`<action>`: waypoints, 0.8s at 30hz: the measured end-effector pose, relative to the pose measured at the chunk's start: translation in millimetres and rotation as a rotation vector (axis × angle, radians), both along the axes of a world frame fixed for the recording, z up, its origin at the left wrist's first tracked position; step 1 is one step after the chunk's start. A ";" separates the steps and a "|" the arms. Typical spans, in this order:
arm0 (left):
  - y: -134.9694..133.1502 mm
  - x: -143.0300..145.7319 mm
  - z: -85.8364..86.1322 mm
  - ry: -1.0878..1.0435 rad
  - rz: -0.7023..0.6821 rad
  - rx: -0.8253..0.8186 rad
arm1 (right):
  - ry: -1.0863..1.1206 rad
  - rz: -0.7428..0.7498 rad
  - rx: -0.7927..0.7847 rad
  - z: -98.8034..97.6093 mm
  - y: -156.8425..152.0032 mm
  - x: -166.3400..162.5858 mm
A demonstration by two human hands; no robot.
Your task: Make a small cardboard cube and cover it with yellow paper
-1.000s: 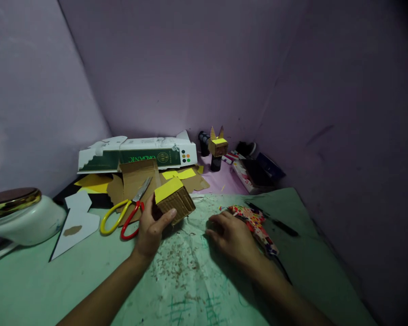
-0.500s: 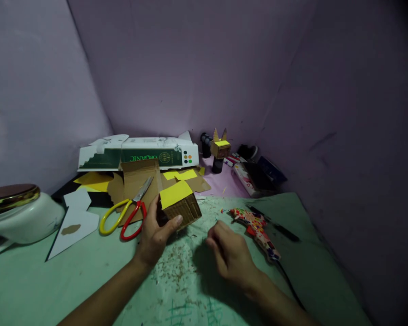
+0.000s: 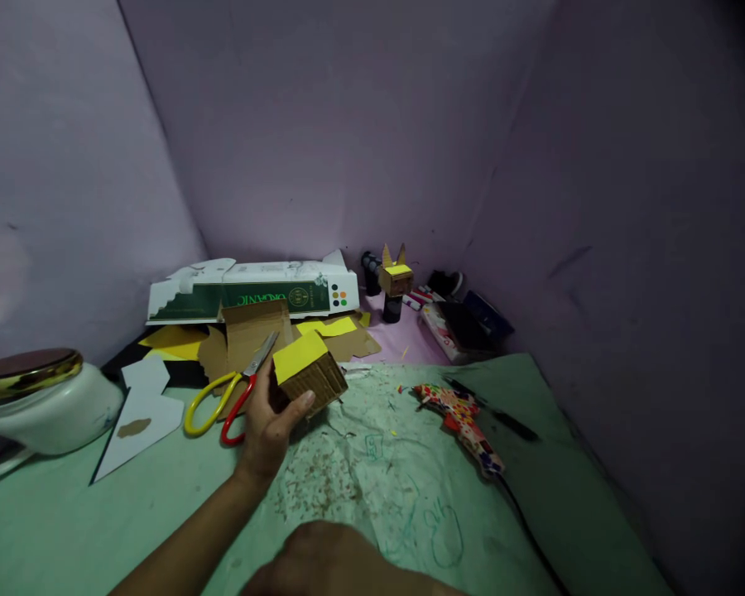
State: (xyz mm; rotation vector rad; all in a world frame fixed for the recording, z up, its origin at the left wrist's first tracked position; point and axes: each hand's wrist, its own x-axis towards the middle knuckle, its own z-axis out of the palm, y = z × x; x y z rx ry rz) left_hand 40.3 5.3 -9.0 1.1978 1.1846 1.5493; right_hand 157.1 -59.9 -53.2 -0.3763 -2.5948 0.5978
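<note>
My left hand (image 3: 271,424) grips a small cardboard box (image 3: 315,387) whose top is covered with yellow paper. Its thumb presses the near side, and the box is held tilted above the table. Just left of that hand lie scissors (image 3: 236,389) with one yellow and one red handle. My right hand (image 3: 323,559) is low at the bottom edge, blurred, its fingers hidden from view. To the right a patterned glue gun (image 3: 463,422) rests on the green cloth, its cord trailing toward me. A dark pen-like tool (image 3: 502,418) lies beside it.
Behind are a flattened green and white carton (image 3: 254,290) and cardboard scraps (image 3: 257,319) with yellow paper. A small eared cardboard figure (image 3: 396,280) stands on a dark cylinder. A white teapot (image 3: 55,414) and a white cut-out (image 3: 149,414) are at left; books (image 3: 463,331) sit back right.
My right hand has moved down and left, from beside the glue gun to the bottom edge. My left hand and the box have shifted slightly left.
</note>
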 end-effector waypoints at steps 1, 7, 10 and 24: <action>-1.1 -0.3 -0.5 -0.003 -0.021 -0.007 | 0.037 -0.020 0.010 3.1 0.1 14.0; -11.4 1.8 -7.8 0.241 -0.292 -0.033 | 0.562 -0.736 -0.003 37.1 3.6 103.9; -20.1 6.5 -12.0 0.425 -0.414 -0.059 | 0.717 -1.020 -0.215 43.9 10.7 120.9; -23.6 12.2 -5.1 1.005 -0.604 -0.235 | 0.114 -0.827 0.115 58.2 16.1 103.5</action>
